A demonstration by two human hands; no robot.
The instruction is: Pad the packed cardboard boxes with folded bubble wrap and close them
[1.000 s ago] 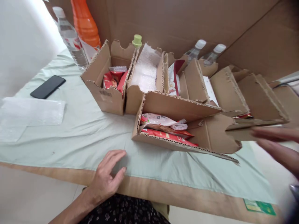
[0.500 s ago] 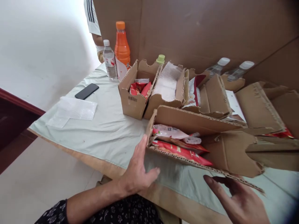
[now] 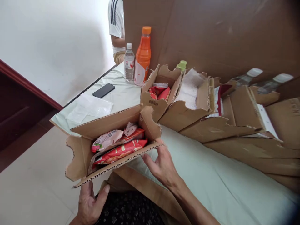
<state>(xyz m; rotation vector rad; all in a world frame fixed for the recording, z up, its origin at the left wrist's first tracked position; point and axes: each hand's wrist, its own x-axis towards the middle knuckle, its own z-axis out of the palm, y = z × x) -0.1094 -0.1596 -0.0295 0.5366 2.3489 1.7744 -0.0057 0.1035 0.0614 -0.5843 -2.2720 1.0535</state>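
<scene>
An open-topped cardboard box (image 3: 106,125) is held between my hands, tilted, at the table's near left edge. Inside it lie a red snack bag (image 3: 122,152) and a pink-and-white bag (image 3: 108,139), with more packaging tucked around them. My left hand (image 3: 90,201) grips the box at its near left corner, thumb apart, its fingers partly hidden beneath the cardboard. At the right end, my right hand (image 3: 162,164) holds the near corner, fingers behind the wall and thumb in front.
Behind stands a row of cardboard boxes: one with red packets (image 3: 159,93), another with bubble wrap (image 3: 188,87). A phone (image 3: 103,90) and clear plastic bag (image 3: 90,107) lie left. A water bottle (image 3: 129,64) and orange drink bottle (image 3: 143,56) stand beyond. A person's sleeve (image 3: 116,18) shows behind.
The box with the snack bags has moved left, away from the row, and turned. Both my hands have gone with it. The view has shifted too.
</scene>
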